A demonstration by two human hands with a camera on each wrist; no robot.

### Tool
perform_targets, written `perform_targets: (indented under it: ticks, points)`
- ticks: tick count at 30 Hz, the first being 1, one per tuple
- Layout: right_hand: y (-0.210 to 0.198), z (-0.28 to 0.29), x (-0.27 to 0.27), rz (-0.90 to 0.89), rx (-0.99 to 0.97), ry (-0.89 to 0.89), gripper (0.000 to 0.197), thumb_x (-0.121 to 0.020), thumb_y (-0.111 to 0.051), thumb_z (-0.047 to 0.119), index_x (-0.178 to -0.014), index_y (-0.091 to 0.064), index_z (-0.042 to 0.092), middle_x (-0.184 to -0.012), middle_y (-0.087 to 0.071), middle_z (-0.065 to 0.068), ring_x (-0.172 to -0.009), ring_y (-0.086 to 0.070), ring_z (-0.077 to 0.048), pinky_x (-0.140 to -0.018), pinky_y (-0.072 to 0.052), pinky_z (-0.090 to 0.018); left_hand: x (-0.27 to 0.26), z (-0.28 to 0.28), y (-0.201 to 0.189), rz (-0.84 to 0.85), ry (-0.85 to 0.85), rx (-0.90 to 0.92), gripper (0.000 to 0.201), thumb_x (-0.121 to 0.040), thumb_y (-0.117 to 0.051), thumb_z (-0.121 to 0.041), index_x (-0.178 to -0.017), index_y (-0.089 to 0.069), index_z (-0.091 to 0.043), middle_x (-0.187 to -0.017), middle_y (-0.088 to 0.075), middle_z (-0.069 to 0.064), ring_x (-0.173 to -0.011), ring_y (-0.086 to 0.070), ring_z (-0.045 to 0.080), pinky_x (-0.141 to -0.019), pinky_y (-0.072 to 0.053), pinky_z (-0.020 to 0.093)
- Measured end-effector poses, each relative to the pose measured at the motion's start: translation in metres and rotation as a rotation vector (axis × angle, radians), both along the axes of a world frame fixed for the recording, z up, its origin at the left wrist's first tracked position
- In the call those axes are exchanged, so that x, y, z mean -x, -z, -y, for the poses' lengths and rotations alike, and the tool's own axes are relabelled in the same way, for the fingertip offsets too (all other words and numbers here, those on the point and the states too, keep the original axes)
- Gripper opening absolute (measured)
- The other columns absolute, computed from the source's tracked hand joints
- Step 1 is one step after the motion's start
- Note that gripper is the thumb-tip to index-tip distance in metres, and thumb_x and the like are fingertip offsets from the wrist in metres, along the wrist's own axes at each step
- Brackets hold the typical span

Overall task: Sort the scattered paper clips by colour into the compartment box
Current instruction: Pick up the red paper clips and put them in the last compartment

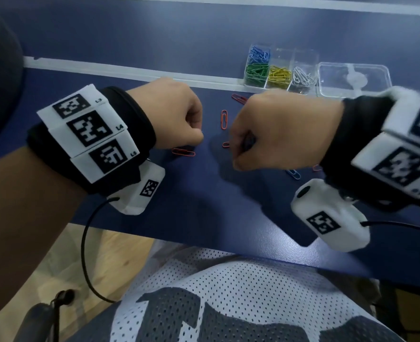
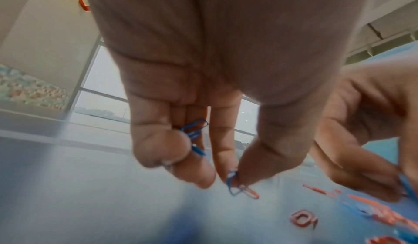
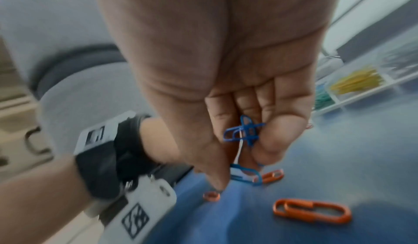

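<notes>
Both hands hover close together over the blue table (image 1: 204, 206). My left hand (image 2: 235, 178) pinches a blue clip (image 2: 231, 181) between thumb and forefinger at the table top and holds more blue clips (image 2: 194, 131) under its curled fingers. A red clip (image 2: 250, 192) lies against the pinched one. My right hand (image 3: 233, 176) pinches another blue clip (image 3: 246, 174) and keeps a bunch of blue clips (image 3: 244, 131) in its palm. Several red clips (image 1: 224, 119) lie scattered between the hands. The clear compartment box (image 1: 283, 58) stands at the back right.
The box holds blue (image 1: 259, 54), green (image 1: 255, 71), yellow (image 1: 279, 74) and white clips (image 1: 302, 76) in separate compartments. A clear lid (image 1: 354, 80) lies to its right. One blue clip (image 1: 293, 174) lies below my right wrist. The table's front edge is near my body.
</notes>
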State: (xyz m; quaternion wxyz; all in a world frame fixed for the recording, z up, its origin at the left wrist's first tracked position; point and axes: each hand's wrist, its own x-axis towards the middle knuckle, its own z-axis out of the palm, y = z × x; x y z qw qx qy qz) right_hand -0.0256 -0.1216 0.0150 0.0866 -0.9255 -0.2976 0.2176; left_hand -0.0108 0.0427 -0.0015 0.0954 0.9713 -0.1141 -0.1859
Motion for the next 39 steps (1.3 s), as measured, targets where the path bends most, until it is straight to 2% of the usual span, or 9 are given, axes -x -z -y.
perform_targets:
  ticks: [7, 11, 16, 19, 23, 26, 31, 36, 39]
  points:
    - [-0.023, 0.058, -0.026, -0.151, -0.040, 0.360, 0.007, -0.067, -0.069, 0.029, -0.070, -0.072, 0.025, -0.055, -0.071, 0.007, -0.044, -0.060, 0.000, -0.058, -0.044, -0.020, 0.002, 0.021, -0.006, -0.069, -0.003, 0.207, 0.012, -0.075, -0.055, -0.018, -0.081, -0.060, -0.026, -0.062, -0.055, -0.006, -0.054, -0.047, 0.009, -0.063, -0.042, 0.025]
    - [-0.022, 0.077, -0.028, -0.153, -0.015, 0.436, 0.007, -0.072, -0.068, 0.020, -0.072, -0.074, 0.024, -0.060, -0.073, 0.005, -0.047, -0.065, -0.001, -0.066, -0.049, -0.022, 0.000, 0.045, -0.006, -0.207, 0.004, 0.319, 0.021, -0.078, -0.044, -0.011, -0.074, -0.061, -0.022, -0.058, -0.065, -0.003, -0.053, -0.062, 0.011, -0.060, -0.049, 0.020]
    - [-0.009, 0.085, -0.022, -0.052, 0.083, 0.399, 0.019, -0.071, -0.060, 0.017, -0.074, -0.074, 0.029, -0.062, -0.072, 0.006, -0.057, -0.061, -0.002, -0.067, -0.050, -0.025, -0.006, 0.078, -0.009, -0.234, 0.142, 0.262, 0.017, -0.071, -0.044, -0.025, -0.061, -0.056, -0.020, -0.049, -0.062, 0.002, -0.045, -0.054, 0.013, -0.058, -0.049, 0.025]
    - [-0.004, 0.092, -0.021, 0.029, 0.102, 0.357, 0.023, -0.072, -0.058, 0.018, -0.078, -0.074, 0.034, -0.059, -0.069, 0.009, -0.064, -0.058, -0.003, -0.079, -0.054, -0.035, -0.007, 0.093, -0.008, -0.160, 0.207, 0.214, 0.014, -0.076, -0.051, -0.030, -0.069, -0.058, -0.020, -0.042, -0.054, -0.008, -0.041, -0.049, 0.001, -0.050, -0.042, 0.019]
    - [-0.001, 0.095, -0.019, 0.058, 0.092, 0.262, 0.020, -0.078, -0.062, 0.018, -0.086, -0.076, 0.029, -0.053, -0.063, 0.008, -0.067, -0.061, -0.021, -0.077, -0.053, -0.033, -0.006, 0.107, -0.002, -0.079, 0.403, 0.159, 0.013, -0.070, -0.070, -0.040, -0.077, -0.067, -0.029, -0.051, -0.044, -0.010, -0.050, -0.047, -0.013, -0.047, -0.030, 0.008]
    - [0.003, 0.092, -0.020, 0.055, 0.114, 0.191, 0.014, -0.076, -0.070, 0.022, -0.087, -0.077, 0.028, -0.039, -0.050, 0.012, -0.054, -0.051, -0.011, -0.075, -0.051, -0.030, -0.006, 0.115, 0.003, -0.058, 0.509, 0.048, 0.025, -0.069, -0.073, -0.042, -0.087, -0.071, -0.025, -0.057, -0.039, -0.013, -0.053, -0.045, 0.001, -0.053, -0.030, 0.017]
    - [0.009, 0.092, -0.022, 0.104, 0.110, 0.114, 0.018, -0.073, -0.071, 0.020, -0.087, -0.078, 0.029, -0.067, -0.068, 0.003, -0.050, -0.036, -0.002, -0.081, -0.051, -0.036, -0.006, 0.121, 0.004, -0.063, 0.600, -0.002, 0.015, -0.074, -0.070, -0.034, -0.082, -0.074, -0.021, -0.056, -0.044, -0.012, -0.053, -0.042, 0.006, -0.056, -0.032, 0.020]
    - [0.009, 0.094, -0.022, 0.102, 0.129, 0.103, 0.014, -0.074, -0.068, 0.019, -0.083, -0.077, 0.025, -0.051, -0.044, 0.017, -0.049, -0.037, -0.003, -0.069, -0.043, -0.026, -0.004, 0.117, 0.006, -0.030, 0.553, 0.029, 0.010, -0.074, -0.064, -0.027, -0.074, -0.071, -0.020, -0.072, -0.060, -0.007, -0.073, -0.056, 0.014, -0.072, -0.045, 0.025]
    - [0.010, 0.095, -0.020, 0.118, 0.122, 0.113, 0.010, -0.073, -0.067, 0.017, -0.076, -0.075, 0.023, -0.049, -0.043, 0.016, -0.048, -0.037, -0.002, -0.065, -0.039, -0.025, -0.003, 0.115, 0.005, -0.002, 0.507, 0.034, 0.007, -0.071, -0.063, -0.022, -0.071, -0.069, -0.018, -0.059, -0.054, -0.009, -0.061, -0.051, 0.012, -0.059, -0.040, 0.016]
